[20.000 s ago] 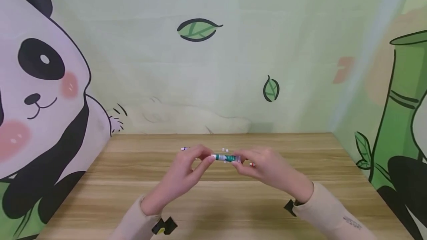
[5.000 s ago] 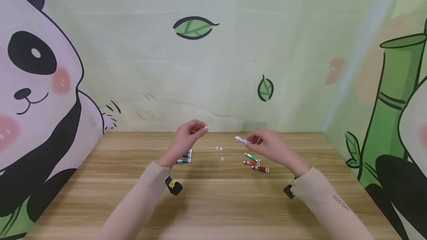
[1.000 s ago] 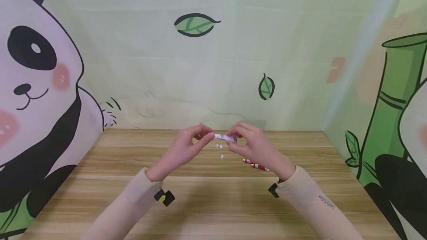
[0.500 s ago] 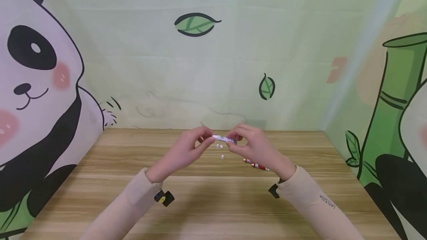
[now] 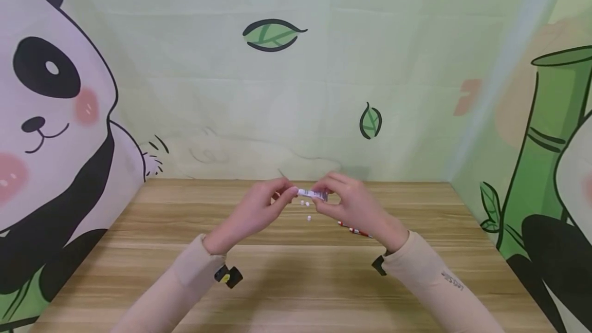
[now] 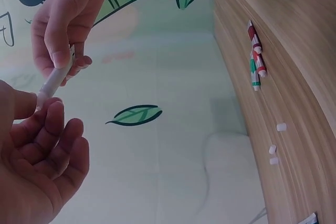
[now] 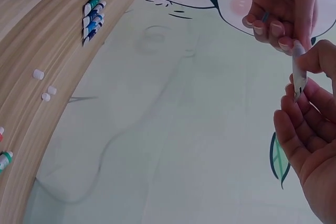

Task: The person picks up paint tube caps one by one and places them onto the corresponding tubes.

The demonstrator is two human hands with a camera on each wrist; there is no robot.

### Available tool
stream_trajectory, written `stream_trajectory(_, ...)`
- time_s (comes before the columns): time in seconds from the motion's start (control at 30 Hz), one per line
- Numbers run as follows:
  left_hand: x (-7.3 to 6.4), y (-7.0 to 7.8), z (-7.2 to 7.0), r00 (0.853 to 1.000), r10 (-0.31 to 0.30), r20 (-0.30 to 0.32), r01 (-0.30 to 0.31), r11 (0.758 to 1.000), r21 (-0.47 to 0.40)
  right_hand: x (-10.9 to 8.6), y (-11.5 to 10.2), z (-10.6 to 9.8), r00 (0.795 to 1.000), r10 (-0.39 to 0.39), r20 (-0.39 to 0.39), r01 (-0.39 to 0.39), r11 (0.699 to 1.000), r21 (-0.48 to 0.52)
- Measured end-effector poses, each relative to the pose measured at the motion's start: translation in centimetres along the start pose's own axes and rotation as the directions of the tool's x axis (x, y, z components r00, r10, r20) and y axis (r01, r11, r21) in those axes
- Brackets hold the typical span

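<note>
My left hand (image 5: 252, 210) pinches the white end of a small, pale paint tube (image 5: 307, 193) between thumb and forefinger. The tube's other end is gripped by the fingers of my right hand (image 5: 357, 203), so it spans the two hands above the table. In the left wrist view the tube (image 6: 53, 80) looks whitish, and its nozzle end is hidden by the left fingertips. Three little white caps lie below; one cap (image 5: 309, 218) sits nearer than the other two.
Dark red, orange-red and green paint tubes (image 6: 255, 72) lie on the wooden table (image 5: 296, 292) at the right, partly behind my right hand in the head view. Several green and blue tubes (image 7: 94, 17) lie at the left. A panda-printed cloth (image 5: 208, 91) stands behind.
Twenty seconds ago a green tube was between my hands. Five seconds ago the pale tube was in my right hand, apart from a small white piece in my left. Since one second ago, almost nothing moved.
</note>
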State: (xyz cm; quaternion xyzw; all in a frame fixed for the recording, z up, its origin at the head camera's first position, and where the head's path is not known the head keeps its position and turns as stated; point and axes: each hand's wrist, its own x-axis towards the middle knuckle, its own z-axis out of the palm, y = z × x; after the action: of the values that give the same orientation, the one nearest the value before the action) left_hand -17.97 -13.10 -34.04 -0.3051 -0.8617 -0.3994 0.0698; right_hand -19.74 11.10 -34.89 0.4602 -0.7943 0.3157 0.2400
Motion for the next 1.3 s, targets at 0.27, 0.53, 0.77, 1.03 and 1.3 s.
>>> stream_trajectory(0.27, -0.10, -0.03, 0.11, 0.997, 0.066, -0.027, -0.066, 0.998, 0.022, 0.05, -0.15, -0.04, 1.000, 0.001, -0.006, -0.001, 1.000, 0.026)
stream_trajectory(0.53, -0.15, -0.10, 0.26, 0.991, 0.130, -0.042, -0.127, 0.990, 0.059, 0.03, -0.31, -0.17, 1.000, -0.008, -0.014, 0.009, 0.998, 0.065)
stream_trajectory(0.77, -0.27, 0.02, 0.28, 0.983, 0.170, -0.064, -0.164, 0.983, 0.080, 0.00, -0.34, -0.27, 1.000, 0.006, -0.005, -0.006, 0.997, 0.077)
stream_trajectory(1.03, -0.38, -0.10, 0.24, 0.998, 0.065, -0.024, -0.065, 0.998, 0.008, 0.00, -0.21, -0.08, 0.997, -0.059, -0.043, 0.061, 0.997, 0.046)
stream_trajectory(1.3, -0.45, -0.13, -0.03, 0.999, -0.001, 0.051, 0.003, 0.999, -0.045, 0.09, -0.27, -0.09, 0.990, -0.134, -0.038, 0.134, 0.991, -0.025)
